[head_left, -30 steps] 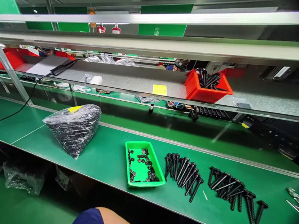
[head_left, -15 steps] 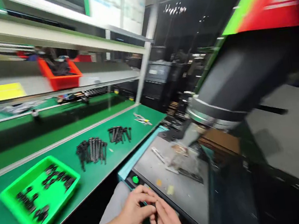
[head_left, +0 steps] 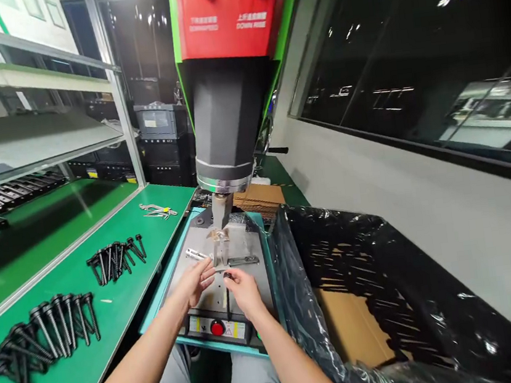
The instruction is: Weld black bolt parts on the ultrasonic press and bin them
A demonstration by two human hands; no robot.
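Both my hands reach over the grey base plate (head_left: 248, 279) of a press machine. My right hand (head_left: 243, 291) pinches a long black screw (head_left: 227, 294) by its head, shaft pointing down toward me. My left hand (head_left: 196, 281) hovers just left of it, fingers loosely spread, near a small metal fixture (head_left: 219, 255) under the machine's grey head (head_left: 223, 121). A red button (head_left: 216, 328) sits on the front panel below my hands.
Two groups of black screws (head_left: 44, 329) (head_left: 115, 258) lie on the green bench at left, with metal tweezers (head_left: 158, 211) further back. A cardboard box lined with black plastic (head_left: 365, 290) stands at right, against the wall. Shelving runs along the left.
The view has swung right from the bench to the press machine. My hands have moved from the front edge onto the base plate, right hand still pinching the screw.
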